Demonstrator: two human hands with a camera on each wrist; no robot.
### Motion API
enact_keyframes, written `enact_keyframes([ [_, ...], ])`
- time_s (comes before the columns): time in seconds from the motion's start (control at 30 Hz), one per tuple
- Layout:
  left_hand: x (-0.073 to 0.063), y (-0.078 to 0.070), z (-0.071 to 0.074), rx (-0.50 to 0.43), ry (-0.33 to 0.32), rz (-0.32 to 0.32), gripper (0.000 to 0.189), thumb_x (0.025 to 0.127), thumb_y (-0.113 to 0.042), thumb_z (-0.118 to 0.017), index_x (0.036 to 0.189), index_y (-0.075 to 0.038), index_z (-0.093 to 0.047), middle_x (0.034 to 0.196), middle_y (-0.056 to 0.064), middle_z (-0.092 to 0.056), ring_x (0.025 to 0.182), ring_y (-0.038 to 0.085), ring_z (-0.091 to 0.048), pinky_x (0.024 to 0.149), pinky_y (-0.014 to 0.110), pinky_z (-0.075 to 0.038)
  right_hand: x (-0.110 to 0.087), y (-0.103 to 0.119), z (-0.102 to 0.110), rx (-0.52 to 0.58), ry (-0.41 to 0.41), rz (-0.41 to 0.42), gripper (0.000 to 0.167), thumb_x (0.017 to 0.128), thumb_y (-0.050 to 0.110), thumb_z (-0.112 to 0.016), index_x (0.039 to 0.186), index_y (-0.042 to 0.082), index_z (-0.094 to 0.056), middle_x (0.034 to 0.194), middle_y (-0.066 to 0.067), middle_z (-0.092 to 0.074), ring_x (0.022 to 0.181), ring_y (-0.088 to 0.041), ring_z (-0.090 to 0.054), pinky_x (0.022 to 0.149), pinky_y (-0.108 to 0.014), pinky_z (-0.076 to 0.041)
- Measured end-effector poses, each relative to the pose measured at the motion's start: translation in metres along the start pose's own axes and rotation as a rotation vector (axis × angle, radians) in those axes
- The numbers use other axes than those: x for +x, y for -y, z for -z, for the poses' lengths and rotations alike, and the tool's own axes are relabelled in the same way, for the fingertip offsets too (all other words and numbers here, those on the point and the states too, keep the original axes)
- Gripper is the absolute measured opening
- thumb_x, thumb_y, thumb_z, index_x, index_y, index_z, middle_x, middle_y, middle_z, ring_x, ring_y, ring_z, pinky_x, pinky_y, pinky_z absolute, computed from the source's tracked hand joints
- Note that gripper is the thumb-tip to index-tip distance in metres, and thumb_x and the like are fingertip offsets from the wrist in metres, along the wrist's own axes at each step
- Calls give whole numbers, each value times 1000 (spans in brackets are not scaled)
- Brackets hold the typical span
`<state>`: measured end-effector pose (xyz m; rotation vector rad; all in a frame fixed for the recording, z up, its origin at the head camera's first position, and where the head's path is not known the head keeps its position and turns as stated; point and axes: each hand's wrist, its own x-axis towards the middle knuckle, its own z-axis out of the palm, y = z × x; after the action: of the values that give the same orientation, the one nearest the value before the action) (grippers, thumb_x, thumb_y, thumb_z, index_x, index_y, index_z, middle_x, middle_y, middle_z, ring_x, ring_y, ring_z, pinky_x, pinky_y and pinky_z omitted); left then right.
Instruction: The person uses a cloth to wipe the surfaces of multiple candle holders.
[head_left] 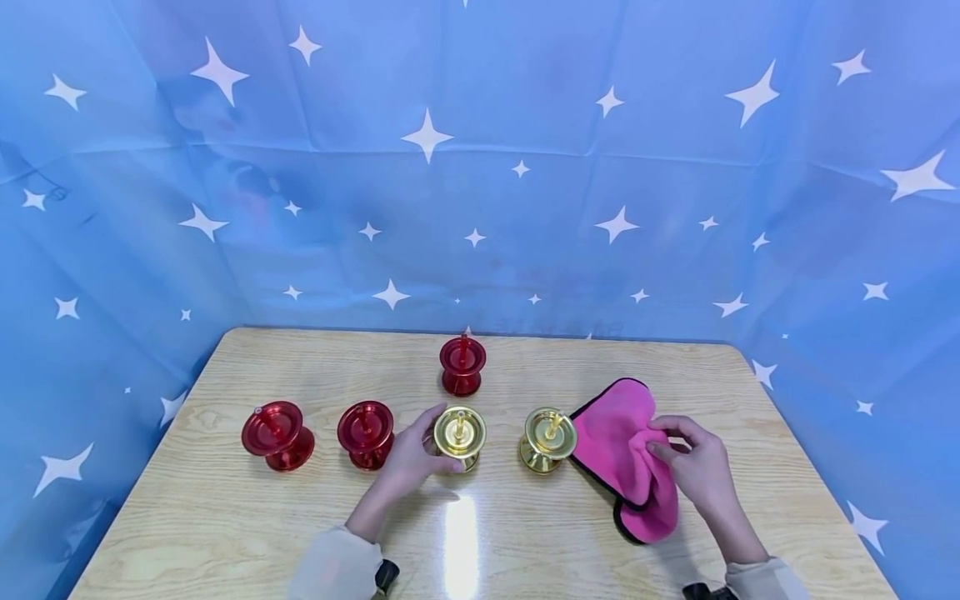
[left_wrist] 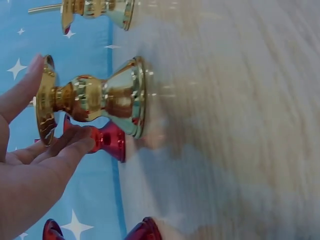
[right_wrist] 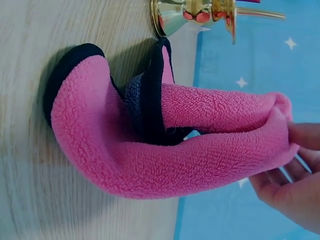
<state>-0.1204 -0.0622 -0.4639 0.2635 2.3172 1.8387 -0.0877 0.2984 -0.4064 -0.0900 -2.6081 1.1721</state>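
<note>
pink cloth toward the right edge of the desk: fold raised, pinched by the right hand. left hand: thumb and fingers clasped about an upright gold candlestick, cloth not yet on it; red candlesticks untouched.

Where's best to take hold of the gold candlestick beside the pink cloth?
The gold candlestick stands upright, so likely take its narrow stem below the dish, from the left. The pink cloth crowds its right, and the spike on top could hinder a downward approach.
</note>
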Motion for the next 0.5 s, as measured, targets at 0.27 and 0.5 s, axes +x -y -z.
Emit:
enact_keyframes([
  [0.27,-3,-12,-3,-25,-17,29,86,66,-5,-81,137,5,-33,135,23,-41,125,34,-37,101,41,-34,2,5,9,-7,1,33,22,75,-6,-68,97,0,-66,93,-9,-63,81,9,-51,68,-7,-44],
  [0.5,-3,-14,-3,-14,-39,43,81,66,-5,-80,133,6,-36,129,24,-46,120,34,-43,97,43,-39,7,22,24,16,-18,73,21,79,-4,-66,100,-1,-65,94,12,-59,85,7,-51,70,-6,-45],
])
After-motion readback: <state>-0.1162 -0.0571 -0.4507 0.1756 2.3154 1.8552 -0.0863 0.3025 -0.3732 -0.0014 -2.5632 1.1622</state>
